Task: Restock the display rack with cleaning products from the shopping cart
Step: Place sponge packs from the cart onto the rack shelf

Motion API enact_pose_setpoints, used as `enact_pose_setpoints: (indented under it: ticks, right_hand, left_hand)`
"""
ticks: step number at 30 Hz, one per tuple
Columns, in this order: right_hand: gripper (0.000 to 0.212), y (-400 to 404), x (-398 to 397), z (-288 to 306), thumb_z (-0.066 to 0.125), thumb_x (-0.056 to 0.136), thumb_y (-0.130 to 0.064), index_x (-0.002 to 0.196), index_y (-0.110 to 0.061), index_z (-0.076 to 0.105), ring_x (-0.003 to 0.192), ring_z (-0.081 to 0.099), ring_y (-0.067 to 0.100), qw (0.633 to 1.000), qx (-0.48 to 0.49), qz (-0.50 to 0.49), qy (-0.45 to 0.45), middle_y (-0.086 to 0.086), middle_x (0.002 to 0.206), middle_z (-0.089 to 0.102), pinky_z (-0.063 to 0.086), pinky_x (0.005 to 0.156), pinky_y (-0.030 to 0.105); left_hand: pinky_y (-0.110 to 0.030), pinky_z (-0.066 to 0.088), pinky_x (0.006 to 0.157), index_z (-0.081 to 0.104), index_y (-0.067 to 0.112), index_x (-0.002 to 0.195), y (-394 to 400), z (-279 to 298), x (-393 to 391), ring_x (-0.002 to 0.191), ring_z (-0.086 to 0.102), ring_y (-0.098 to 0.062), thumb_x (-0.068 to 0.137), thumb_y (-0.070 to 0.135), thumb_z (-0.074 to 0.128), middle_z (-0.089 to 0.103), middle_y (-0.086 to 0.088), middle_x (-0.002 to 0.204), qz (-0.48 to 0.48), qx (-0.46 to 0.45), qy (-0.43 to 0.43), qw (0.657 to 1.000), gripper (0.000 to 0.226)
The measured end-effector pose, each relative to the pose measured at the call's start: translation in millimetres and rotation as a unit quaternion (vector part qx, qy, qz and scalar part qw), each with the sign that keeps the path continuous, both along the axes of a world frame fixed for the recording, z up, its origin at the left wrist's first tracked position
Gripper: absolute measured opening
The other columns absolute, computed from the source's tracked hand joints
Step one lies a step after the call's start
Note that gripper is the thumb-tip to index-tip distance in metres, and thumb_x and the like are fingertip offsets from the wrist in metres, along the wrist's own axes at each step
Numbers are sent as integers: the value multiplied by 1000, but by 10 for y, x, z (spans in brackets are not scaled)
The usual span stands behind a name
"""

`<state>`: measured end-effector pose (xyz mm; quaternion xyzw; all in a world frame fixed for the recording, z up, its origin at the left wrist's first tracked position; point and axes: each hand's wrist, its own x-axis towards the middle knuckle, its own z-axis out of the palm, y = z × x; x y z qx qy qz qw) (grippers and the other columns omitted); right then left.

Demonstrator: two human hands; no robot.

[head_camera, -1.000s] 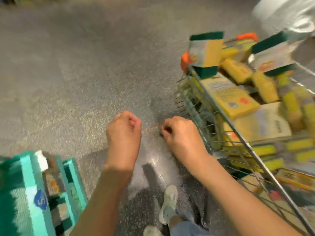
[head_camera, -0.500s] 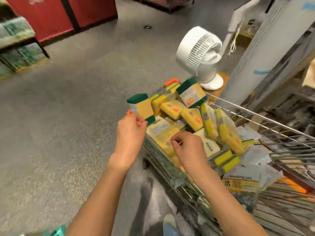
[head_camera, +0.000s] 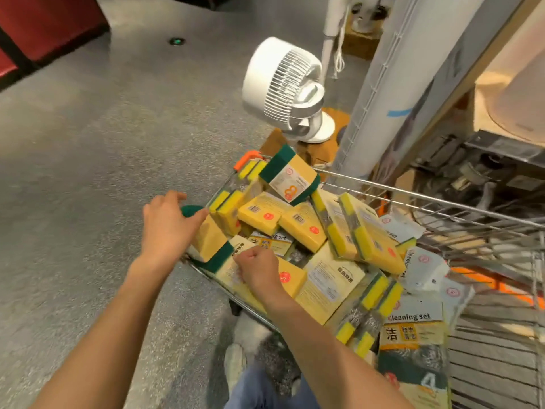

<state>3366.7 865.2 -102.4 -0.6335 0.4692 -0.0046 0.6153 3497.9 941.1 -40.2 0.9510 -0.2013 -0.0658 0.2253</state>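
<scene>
The wire shopping cart point(head_camera: 413, 196) stands in front of me and to the right, heaped with yellow sponge packs point(head_camera: 303, 227). My left hand point(head_camera: 168, 224) wraps the green top end of a yellow, green-capped sponge pack point(head_camera: 209, 242) leaning at the cart's near left corner. My right hand point(head_camera: 258, 268) is a closed fist resting on a flat yellow sponge pack point(head_camera: 290, 280); nothing shows inside it. Another green-capped pack point(head_camera: 290, 178) sits on top of the heap at the far end. A "Cleaning set" pack point(head_camera: 413, 335) lies at the cart's near right.
A white fan point(head_camera: 283, 87) stands on the floor just beyond the cart. A white wire grid panel point(head_camera: 380, 72) and a wooden shelf unit point(head_camera: 498, 160) rise on the right. Grey floor point(head_camera: 88, 172) spreads to the left. My shoe point(head_camera: 234, 361) is below the cart's corner.
The view swung up from the floor to the cart. My left hand opened from a fist and took hold of the green-capped pack. My right fist moved onto the packs.
</scene>
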Motion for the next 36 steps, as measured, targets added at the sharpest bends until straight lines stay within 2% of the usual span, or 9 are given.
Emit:
enact_pose_setpoints:
  ticks: [4,7,11,15,19,21,24,30,36]
  right_hand:
    - [20,-9,249,-117,65,85,-24,74,-10,57,69,54,19,992,52,-109,36,4,72,57,43,64,30]
    - [20,80,357,-229,62,86,-31,86,-13,54,73,52,19,994,41,-81,67,1,76,54,42,65,33]
    - [24,120,580,-316,57,89,-31,79,-10,49,73,51,21,990,58,-68,105,5,78,52,34,58,29]
    - [39,115,695,-359,55,91,-23,57,-15,37,53,37,15,984,81,-118,102,1,58,38,25,48,28]
    - [38,93,722,-346,58,87,-13,54,-15,41,54,37,15,968,118,-216,50,2,59,40,28,51,28]
    - [6,87,711,-249,60,88,-13,89,-10,66,80,58,15,955,132,-266,-3,2,88,61,50,72,28]
    - [45,-3,683,-83,63,87,-16,130,-8,53,116,54,17,950,109,-285,-65,4,126,56,45,101,35]
    - [39,-370,538,545,61,89,-20,128,-20,53,106,59,18,952,84,-249,-156,1,123,58,53,84,32]
    - [16,-591,231,985,57,91,-21,97,-36,60,95,64,13,957,41,-219,-188,-8,101,67,53,88,37]
  left_hand:
    - [-44,26,104,43,11,133,-250,-243,323,128,31,-37,77,55,65,43,-22,133,-46,89,58,993,75]
    - [-45,30,103,38,13,137,-275,-402,408,128,29,-38,75,56,66,35,-21,137,-49,114,104,987,81]
    - [-45,36,100,36,11,140,-239,-548,523,125,36,-38,75,53,70,37,-20,136,-83,117,155,977,84]
    - [-47,41,98,46,14,131,-219,-589,617,118,45,-38,72,56,71,47,-20,126,-92,100,155,979,77]
    - [-40,48,89,57,12,116,-221,-606,690,104,55,-31,71,59,69,57,-14,114,-89,44,196,975,66]
    - [-40,49,84,60,10,110,-245,-551,718,97,58,-29,73,55,70,61,-13,108,-59,-4,219,974,59]
    - [-36,45,75,60,9,103,-300,-419,780,90,59,-29,76,49,71,62,-12,101,6,-85,294,952,50]
    - [-24,48,45,60,15,76,-487,118,623,50,64,-18,85,38,65,66,-2,58,69,-225,457,858,26]
    - [-25,44,53,60,14,85,-600,504,315,66,61,-19,84,44,63,64,-6,74,60,-266,455,847,31]
